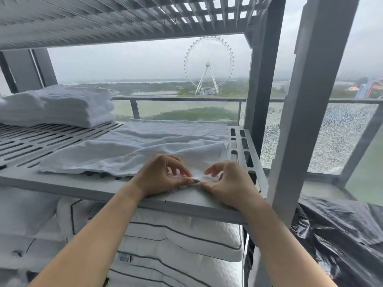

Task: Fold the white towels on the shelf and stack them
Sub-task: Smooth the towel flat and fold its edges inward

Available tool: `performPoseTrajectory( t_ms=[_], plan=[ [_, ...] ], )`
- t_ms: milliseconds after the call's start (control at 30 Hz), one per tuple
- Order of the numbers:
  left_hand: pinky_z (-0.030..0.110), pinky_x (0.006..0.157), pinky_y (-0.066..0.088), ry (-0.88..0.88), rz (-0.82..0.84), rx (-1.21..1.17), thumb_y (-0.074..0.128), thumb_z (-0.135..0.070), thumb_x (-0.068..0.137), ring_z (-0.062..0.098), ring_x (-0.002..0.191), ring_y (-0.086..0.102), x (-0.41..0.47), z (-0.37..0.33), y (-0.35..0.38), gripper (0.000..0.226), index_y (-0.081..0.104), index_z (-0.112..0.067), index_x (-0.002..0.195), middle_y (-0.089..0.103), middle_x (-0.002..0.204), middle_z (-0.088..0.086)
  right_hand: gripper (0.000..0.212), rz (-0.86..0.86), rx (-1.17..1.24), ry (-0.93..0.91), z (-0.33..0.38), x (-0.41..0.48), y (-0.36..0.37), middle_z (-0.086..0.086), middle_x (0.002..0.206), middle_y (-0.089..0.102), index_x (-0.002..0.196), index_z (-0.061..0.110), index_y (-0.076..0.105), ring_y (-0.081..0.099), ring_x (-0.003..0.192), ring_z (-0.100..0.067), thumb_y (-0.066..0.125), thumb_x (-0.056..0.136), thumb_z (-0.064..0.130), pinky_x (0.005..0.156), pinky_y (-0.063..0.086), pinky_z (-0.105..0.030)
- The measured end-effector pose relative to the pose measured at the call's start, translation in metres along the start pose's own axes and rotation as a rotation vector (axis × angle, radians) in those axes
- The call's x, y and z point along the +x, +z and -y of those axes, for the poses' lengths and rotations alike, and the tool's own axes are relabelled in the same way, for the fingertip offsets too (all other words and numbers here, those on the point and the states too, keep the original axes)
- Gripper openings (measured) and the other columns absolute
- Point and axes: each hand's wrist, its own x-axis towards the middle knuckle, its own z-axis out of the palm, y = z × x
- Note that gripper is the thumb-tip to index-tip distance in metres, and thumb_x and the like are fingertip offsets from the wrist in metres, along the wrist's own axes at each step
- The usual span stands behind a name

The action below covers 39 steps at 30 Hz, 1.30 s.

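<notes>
Corner of the towel (145, 148) is mostly hidden between the hands, can't see its fold. The left hand (159, 175) and right hand (230, 183) both pinch it at the shelf (83, 185) front edge. Rest lies white and rumpled on the shelf's right half; a folded stack (62, 108) sits back left, bare slats between.

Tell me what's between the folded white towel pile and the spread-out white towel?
Only bare grey slotted shelf separates the folded white towel pile from the spread-out white towel, as the head view shows.
</notes>
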Motion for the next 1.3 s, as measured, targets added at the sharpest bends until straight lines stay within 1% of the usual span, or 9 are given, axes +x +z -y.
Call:
performPoseTrajectory(
  t_ms=[67, 200, 467, 700, 867, 967, 1067, 1167, 1300],
  plan=[
    [0.012, 0.054, 0.039, -0.005, 0.005, -0.005, 0.075, -0.051, 0.063, 0.010, 0.067, 0.057, 0.001, 0.000, 0.000, 0.020, 0.075, -0.034, 0.074, 0.066, 0.073, -0.013, 0.031, 0.013, 0.002, 0.012, 0.000, 0.000, 0.000, 0.011, 0.083, 0.063, 0.092, 0.024, 0.071, 0.053, 0.069, 0.002, 0.078, 0.068, 0.042, 0.056, 0.037, -0.004],
    [0.014, 0.055, 0.041, -0.004, 0.011, -0.013, 0.076, -0.050, 0.063, 0.009, 0.067, 0.057, 0.001, 0.001, 0.000, 0.018, 0.074, -0.035, 0.072, 0.065, 0.072, -0.014, 0.029, 0.032, 0.011, 0.025, 0.000, 0.001, 0.000, 0.016, 0.077, 0.059, 0.090, 0.026, 0.073, 0.053, 0.069, 0.002, 0.077, 0.068, 0.045, 0.056, 0.036, -0.005],
    [0.013, 0.054, 0.041, 0.039, -0.048, -0.002, 0.078, -0.048, 0.061, 0.009, 0.065, 0.058, 0.001, 0.002, 0.001, 0.017, 0.073, -0.036, 0.071, 0.065, 0.071, -0.020, 0.008, -0.045, -0.009, -0.027, -0.001, 0.000, 0.003, 0.011, 0.078, 0.056, 0.078, 0.026, 0.068, 0.049, 0.066, 0.004, 0.068, 0.081, 0.033, 0.052, 0.030, -0.008],
    [0.009, 0.056, 0.041, 0.061, -0.045, 0.041, 0.077, -0.048, 0.065, 0.005, 0.066, 0.063, -0.002, 0.000, 0.001, 0.014, 0.074, -0.035, 0.070, 0.069, 0.069, -0.020, 0.015, -0.002, -0.076, -0.025, -0.002, -0.001, 0.004, 0.011, 0.066, 0.057, 0.064, 0.029, 0.060, 0.053, 0.063, -0.001, 0.067, 0.074, 0.037, 0.052, 0.040, -0.020],
    [0.008, 0.052, 0.040, 0.047, -0.093, 0.066, 0.071, -0.052, 0.068, 0.001, 0.059, 0.063, -0.003, -0.002, 0.001, 0.016, 0.075, -0.037, 0.070, 0.067, 0.060, -0.023, 0.026, 0.019, -0.114, -0.105, -0.001, 0.000, 0.005, 0.015, 0.074, 0.053, 0.087, 0.035, 0.063, 0.051, 0.070, -0.002, 0.069, 0.069, 0.052, 0.056, 0.038, -0.018],
    [0.014, 0.051, 0.046, 0.025, -0.098, 0.063, 0.071, -0.051, 0.068, 0.000, 0.057, 0.063, -0.002, -0.001, 0.001, 0.016, 0.075, -0.036, 0.071, 0.067, 0.059, -0.023, 0.024, -0.029, -0.234, -0.183, 0.008, 0.007, 0.013, 0.012, 0.085, 0.054, 0.100, 0.031, 0.069, 0.052, 0.086, -0.011, 0.062, 0.081, 0.043, 0.065, 0.036, -0.023],
    [0.019, 0.054, 0.049, 0.009, -0.091, 0.070, 0.075, -0.036, 0.068, 0.002, 0.060, 0.063, -0.001, 0.000, 0.002, 0.008, 0.076, -0.031, 0.074, 0.069, 0.063, -0.018, 0.023, -0.080, -0.372, -0.222, 0.016, 0.011, 0.024, 0.006, 0.096, 0.061, 0.102, 0.027, 0.068, 0.052, 0.095, -0.019, 0.052, 0.087, 0.027, 0.074, 0.030, -0.029],
    [0.029, 0.062, 0.050, -0.002, -0.117, 0.144, 0.070, -0.023, 0.069, 0.007, 0.069, 0.062, 0.000, 0.001, 0.003, 0.015, 0.073, -0.026, 0.083, 0.067, 0.074, -0.012, 0.016, -0.196, -0.418, -0.141, 0.019, 0.012, 0.025, 0.004, 0.094, 0.056, 0.091, 0.020, 0.060, 0.051, 0.092, -0.021, 0.046, 0.088, 0.015, 0.074, 0.027, -0.034],
    [0.036, 0.071, 0.051, -0.066, -0.121, 0.389, 0.054, -0.026, 0.084, 0.021, 0.090, 0.062, -0.006, 0.021, -0.014, 0.019, 0.069, -0.026, 0.096, 0.068, 0.097, -0.006, 0.015, -0.309, -0.535, -0.020, 0.018, 0.008, 0.020, 0.003, 0.084, 0.041, 0.077, 0.018, 0.043, 0.037, 0.080, -0.019, 0.042, 0.076, 0.003, 0.067, 0.013, -0.034]
  ],
)
